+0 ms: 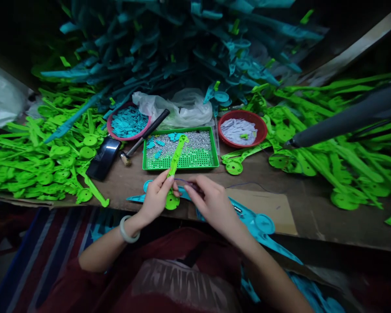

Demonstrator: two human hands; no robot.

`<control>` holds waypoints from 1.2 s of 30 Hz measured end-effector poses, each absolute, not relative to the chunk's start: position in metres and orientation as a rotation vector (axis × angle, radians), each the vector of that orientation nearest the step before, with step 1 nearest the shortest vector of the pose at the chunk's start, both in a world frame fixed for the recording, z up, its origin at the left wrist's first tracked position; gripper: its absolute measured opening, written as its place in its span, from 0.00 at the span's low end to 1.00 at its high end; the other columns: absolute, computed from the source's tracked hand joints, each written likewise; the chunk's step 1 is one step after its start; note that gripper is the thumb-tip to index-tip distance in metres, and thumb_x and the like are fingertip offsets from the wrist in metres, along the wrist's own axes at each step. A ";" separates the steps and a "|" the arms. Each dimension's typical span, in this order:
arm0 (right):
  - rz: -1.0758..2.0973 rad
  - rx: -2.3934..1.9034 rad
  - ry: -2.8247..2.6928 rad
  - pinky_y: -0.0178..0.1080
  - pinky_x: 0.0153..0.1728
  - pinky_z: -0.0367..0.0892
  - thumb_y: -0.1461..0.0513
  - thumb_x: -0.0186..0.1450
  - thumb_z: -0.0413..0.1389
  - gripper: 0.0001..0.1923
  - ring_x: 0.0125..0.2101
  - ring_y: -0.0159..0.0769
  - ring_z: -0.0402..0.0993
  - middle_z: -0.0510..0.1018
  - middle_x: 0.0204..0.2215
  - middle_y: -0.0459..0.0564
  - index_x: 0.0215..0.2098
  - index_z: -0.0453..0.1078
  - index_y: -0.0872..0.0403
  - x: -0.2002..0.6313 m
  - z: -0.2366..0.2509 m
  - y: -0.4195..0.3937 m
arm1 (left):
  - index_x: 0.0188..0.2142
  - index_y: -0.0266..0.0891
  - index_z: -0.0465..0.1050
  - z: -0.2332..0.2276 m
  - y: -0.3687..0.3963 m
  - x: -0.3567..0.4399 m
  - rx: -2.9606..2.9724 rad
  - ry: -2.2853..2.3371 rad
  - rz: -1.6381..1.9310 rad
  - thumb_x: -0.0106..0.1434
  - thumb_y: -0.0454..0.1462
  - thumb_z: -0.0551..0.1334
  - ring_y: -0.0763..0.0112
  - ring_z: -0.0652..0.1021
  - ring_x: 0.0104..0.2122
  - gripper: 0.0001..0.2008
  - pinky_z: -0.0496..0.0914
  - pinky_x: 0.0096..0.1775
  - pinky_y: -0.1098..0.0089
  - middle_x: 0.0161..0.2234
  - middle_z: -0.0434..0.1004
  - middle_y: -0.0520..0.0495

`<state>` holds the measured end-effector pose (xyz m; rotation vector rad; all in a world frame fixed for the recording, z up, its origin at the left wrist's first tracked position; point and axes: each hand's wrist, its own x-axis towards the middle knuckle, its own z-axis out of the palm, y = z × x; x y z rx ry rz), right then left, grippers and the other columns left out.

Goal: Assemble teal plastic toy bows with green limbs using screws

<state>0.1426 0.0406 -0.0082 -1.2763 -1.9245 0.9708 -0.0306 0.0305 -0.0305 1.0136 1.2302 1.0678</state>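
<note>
My left hand [156, 194] grips a long bright green plastic part [176, 161] with a round disc at its lower end, tilted up over the tray. Close beside it, the fingers of my right hand [211, 200] are pinched on a thin dark cord [182, 181], which runs towards the green part. Whether the cord touches the part I cannot tell. Beneath both hands lie blue plastic parts [264, 224] of a similar long shape with round discs, near the table's front edge. A flat piece of cardboard [285, 213] lies under them on the right.
A green tray [182, 167] holds small metal pieces and blue bits. Behind it are a pink bowl [108, 126] of blue pieces and a red bowl [263, 126] of pale strips. A hammer [146, 134] and phone [103, 157] lie left; a grey rod [339, 113] juts in right. Green and blue piles surround them.
</note>
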 end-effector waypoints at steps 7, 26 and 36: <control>1.433 -1.181 -1.721 0.34 0.28 0.63 0.55 0.65 0.57 0.12 0.27 0.31 0.68 0.76 0.28 0.47 0.35 0.74 0.55 0.182 -0.003 0.060 | 0.46 0.35 0.70 -0.009 0.041 -0.033 0.820 1.105 1.039 0.62 0.44 0.64 0.75 0.75 0.26 0.18 0.74 0.33 0.70 0.29 0.73 0.52; 1.016 -1.103 -2.033 0.35 0.33 0.67 0.61 0.69 0.54 0.09 0.32 0.34 0.76 0.82 0.35 0.49 0.44 0.73 0.54 0.161 0.050 0.053 | 0.57 0.36 0.69 0.009 0.035 -0.025 1.297 1.088 1.092 0.65 0.33 0.56 0.76 0.75 0.26 0.21 0.73 0.32 0.72 0.37 0.76 0.47; 0.337 -1.084 -2.607 0.36 0.29 0.59 0.65 0.70 0.50 0.09 0.31 0.35 0.67 0.72 0.32 0.51 0.37 0.73 0.55 0.183 0.064 0.068 | 0.64 0.40 0.63 0.012 0.036 -0.030 1.494 1.139 1.004 0.67 0.35 0.56 0.71 0.76 0.29 0.25 0.73 0.36 0.67 0.45 0.77 0.42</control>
